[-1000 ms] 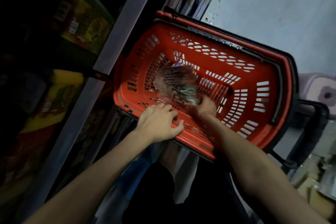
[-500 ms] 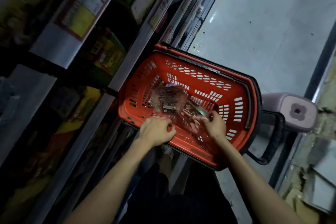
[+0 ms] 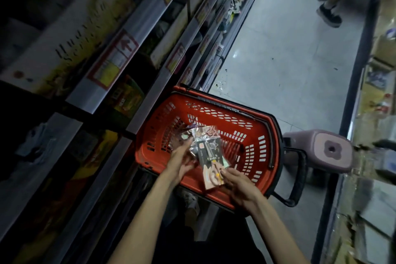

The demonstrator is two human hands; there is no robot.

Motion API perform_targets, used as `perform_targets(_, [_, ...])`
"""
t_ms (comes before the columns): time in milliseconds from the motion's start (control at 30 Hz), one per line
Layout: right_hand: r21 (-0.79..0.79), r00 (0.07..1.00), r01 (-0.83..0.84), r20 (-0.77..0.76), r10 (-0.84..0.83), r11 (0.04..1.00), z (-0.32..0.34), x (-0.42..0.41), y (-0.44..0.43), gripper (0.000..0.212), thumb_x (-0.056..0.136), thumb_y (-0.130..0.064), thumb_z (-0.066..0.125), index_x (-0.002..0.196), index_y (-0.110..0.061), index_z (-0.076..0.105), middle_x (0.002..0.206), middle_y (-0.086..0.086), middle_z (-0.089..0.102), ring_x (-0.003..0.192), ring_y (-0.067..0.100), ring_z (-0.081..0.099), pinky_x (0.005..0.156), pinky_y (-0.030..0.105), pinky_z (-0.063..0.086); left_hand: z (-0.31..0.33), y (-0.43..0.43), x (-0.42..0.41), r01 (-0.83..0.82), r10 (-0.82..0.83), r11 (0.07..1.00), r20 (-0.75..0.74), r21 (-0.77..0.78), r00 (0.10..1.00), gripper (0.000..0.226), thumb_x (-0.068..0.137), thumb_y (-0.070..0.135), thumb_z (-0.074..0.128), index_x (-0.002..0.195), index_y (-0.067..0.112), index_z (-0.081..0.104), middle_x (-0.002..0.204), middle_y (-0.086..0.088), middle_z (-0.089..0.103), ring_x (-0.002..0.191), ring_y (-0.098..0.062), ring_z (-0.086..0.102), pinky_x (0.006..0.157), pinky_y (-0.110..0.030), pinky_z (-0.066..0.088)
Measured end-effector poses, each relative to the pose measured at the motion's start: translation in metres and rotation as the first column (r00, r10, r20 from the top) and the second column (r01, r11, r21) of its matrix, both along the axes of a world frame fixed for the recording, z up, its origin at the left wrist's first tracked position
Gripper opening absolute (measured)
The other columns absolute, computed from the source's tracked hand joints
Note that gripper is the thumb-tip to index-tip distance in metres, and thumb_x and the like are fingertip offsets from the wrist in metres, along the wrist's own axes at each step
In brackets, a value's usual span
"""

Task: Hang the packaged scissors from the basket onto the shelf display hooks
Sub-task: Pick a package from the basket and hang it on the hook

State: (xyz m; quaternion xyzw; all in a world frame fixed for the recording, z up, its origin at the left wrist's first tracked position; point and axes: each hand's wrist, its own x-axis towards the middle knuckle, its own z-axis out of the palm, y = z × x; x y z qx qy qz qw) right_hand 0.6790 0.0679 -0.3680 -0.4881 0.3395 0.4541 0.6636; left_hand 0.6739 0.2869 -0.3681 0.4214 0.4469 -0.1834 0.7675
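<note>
A red plastic basket stands on the floor in front of me. Above it I hold a small stack of packaged scissors in clear wrappers, the top pack dark with a pale card end. My right hand pinches the near end of the stack. My left hand is at the stack's left side, palm turned toward it, fingers spread and touching the packs. No display hooks are visible; the shelving on the left is dark.
Shelves with price labels and boxed goods run along the left. A pink stool stands right of the basket beside its black handle. Another person's legs and shoes are far down the aisle. More goods line the right.
My right hand has lifted the scissor packs up out of the basket. My left hand left the basket's near rim and came to the packs. The view tilted up along the aisle.
</note>
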Motion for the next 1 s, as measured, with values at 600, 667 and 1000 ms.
perform_targets(600, [-0.361,0.919,-0.155,0.289,0.268,0.92,0.021,0.032,-0.011,0.035,0.085,-0.022,0.083,0.117,-0.012,0.072,0.106,0.007,0.078,0.093,0.02,0.077,0.076,0.025,0.059,0.021,-0.017,-0.013,-0.184,0.17,0.96,0.082,0.211,0.982,0.009,0.1,0.014,0.068,0.107,0.019,0.069,0.099,0.002,0.079,0.081,-0.012,0.074,0.067,-0.027,0.055])
perform_targets(667, [-0.376,0.923,-0.084,0.32,0.214,0.923,0.029,0.041,-0.014,0.034,0.087,-0.027,0.081,0.116,-0.012,0.072,0.102,0.006,0.079,0.09,0.019,0.076,0.074,0.025,0.058,0.026,-0.014,-0.012,-0.203,0.183,0.957,0.111,0.208,0.977,0.011,0.099,0.014,0.069,0.109,0.02,0.07,0.098,0.001,0.08,0.08,-0.011,0.076,0.062,-0.025,0.057])
perform_targets(1000, [-0.333,0.78,-0.062,0.572,0.254,0.941,0.074,0.042,0.038,0.029,0.084,-0.039,0.082,0.109,-0.028,0.071,0.11,-0.005,0.074,0.1,0.012,0.071,0.076,0.021,0.058,0.045,-0.03,-0.015,-0.148,0.087,0.963,0.26,0.224,0.962,0.019,0.09,0.002,0.078,0.108,0.004,0.074,0.1,-0.016,0.081,0.087,-0.028,0.077,0.079,-0.037,0.064])
